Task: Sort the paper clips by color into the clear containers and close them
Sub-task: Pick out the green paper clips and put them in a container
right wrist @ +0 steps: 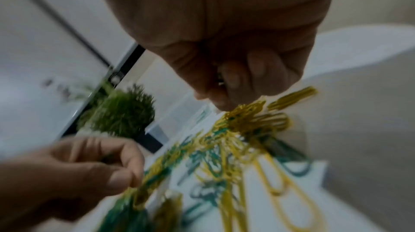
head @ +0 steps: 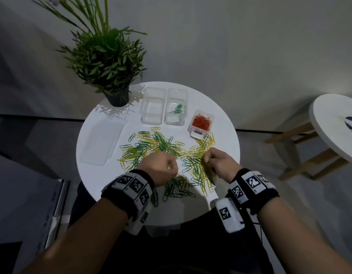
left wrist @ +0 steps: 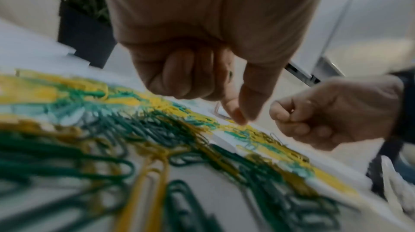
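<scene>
Both hands curled over mixed paper clips (green, yellow), round table

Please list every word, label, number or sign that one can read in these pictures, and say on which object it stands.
No readable text in any view.
Wristbands on both wrists: black-and-white square marker patterns with tiny marks beneath, too small to read.
Clear containers, small red-clip box, plant pot: no label visible.
</scene>
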Available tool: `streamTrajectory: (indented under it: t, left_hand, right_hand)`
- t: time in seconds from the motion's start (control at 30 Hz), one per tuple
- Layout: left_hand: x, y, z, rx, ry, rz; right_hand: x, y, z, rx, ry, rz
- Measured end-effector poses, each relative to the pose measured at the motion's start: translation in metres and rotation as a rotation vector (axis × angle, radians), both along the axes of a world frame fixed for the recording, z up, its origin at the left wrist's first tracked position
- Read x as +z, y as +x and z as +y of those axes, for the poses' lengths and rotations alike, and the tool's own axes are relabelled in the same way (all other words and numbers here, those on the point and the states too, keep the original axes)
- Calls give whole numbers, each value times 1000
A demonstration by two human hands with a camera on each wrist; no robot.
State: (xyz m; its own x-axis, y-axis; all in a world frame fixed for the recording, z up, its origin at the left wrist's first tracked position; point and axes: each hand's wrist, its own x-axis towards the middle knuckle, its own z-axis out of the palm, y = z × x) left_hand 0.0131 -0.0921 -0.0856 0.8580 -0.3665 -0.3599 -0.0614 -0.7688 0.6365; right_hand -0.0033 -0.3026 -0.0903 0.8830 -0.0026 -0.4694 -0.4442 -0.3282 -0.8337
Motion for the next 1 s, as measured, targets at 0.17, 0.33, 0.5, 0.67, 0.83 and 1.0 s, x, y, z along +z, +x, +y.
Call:
streamTrajectory:
  t: [0.17,0.33,0.5,0.67,0.83,1.0]
  left_hand:
    - [2,-18,5,-89,423,-91]
    - [-6,-34,5,-52,505,-77]
    - [-4,-38,0,-10,421,-136]
    - [-10,-35,12,86,221,-59]
    - [-8,-39,23,357,-231,121]
    - [-2,-43,23,581,-645,447]
  right_hand:
    - [-2,-26,5,338,-309,-32]
    - [4,-28,30,540,-716,-129]
    - [0,-27,43,618,-870,-111]
    - [-2,-25,39,558,-845,-75]
    - [3,-29,32,522,-837,-70]
    - [1,-29,37,561,-856,-96]
